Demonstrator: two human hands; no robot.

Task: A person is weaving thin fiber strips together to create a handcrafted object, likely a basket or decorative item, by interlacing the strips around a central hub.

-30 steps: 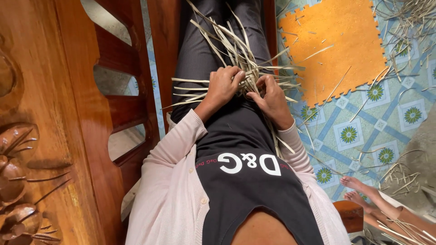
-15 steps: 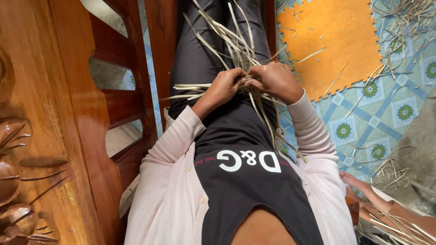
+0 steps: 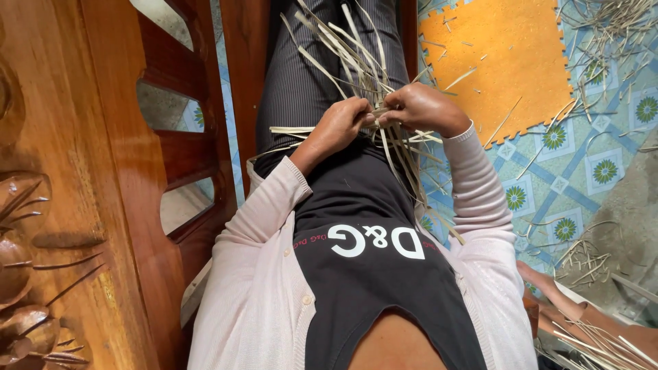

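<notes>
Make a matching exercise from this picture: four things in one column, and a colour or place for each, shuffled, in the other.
Things:
1. foam mat
2. strips
3. chair
4. cardigan

Descriptions:
A. polished brown wood, at the person's left
B. orange, on the tiled floor
C. pale pink, with buttons
D. thin and pale, held between left hand and right hand over the lap

Pairs: 1-B, 2-D, 3-A, 4-C

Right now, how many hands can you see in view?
3: the left hand and right hand grip the straw strips on the lap; another person's hand is at lower right. Others may be hidden.
</notes>
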